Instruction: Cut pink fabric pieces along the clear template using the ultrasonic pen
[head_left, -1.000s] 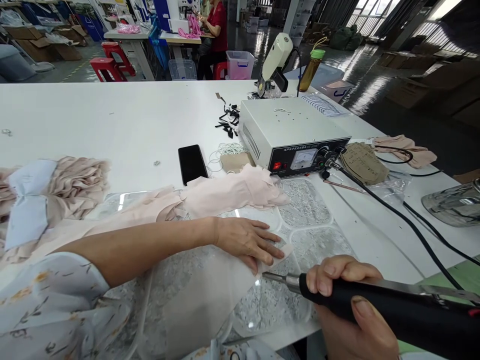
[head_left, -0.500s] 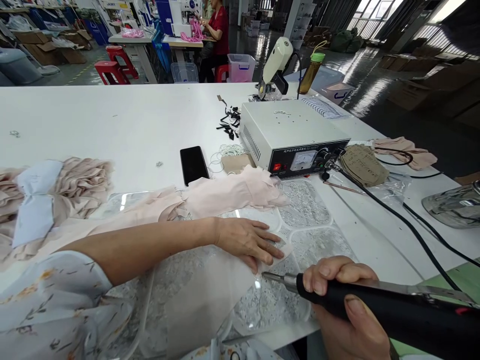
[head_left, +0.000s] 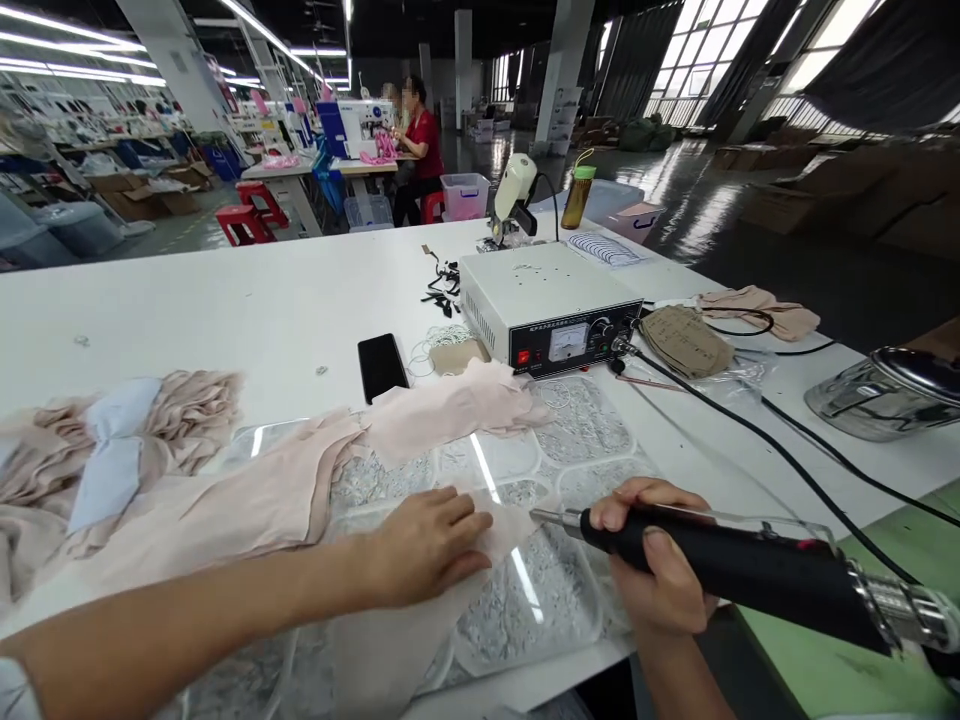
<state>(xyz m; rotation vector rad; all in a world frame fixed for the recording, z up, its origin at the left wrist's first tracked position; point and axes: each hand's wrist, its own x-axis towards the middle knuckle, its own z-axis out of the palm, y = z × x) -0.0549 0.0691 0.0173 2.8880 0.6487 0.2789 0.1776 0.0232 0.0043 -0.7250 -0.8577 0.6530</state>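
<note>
My left hand [head_left: 431, 545] lies palm down on a thin, sheer pale fabric piece [head_left: 386, 645], its fingers slightly bent and pressing on the cloth. A narrow end of this piece reaches toward the right. In my right hand [head_left: 664, 560] is a black handheld ultrasonic tool [head_left: 720, 565] with a slim metal tip. That tip points left, at the fabric's narrow end; whether it touches cannot be made out. Beneath the cloth lies a clear sheet with rounded panels [head_left: 529, 610]. Stacked pale pink fabric pieces [head_left: 450, 405] rest just beyond my left hand.
A control box [head_left: 551, 295] with a cable stands behind the tool. Around it are a phone [head_left: 382, 367], brown pattern pieces [head_left: 686, 340], a glass jar [head_left: 881, 395] and a bottle [head_left: 577, 197]. Bundled pink fabric [head_left: 199, 415] lies left. A person in red [head_left: 424, 140] sits farther back.
My left hand has drawn back leftward from the fabric's narrow end, its fingers less spread. The tool stays by that end. The camera view has tilted up, showing more of the room.
</note>
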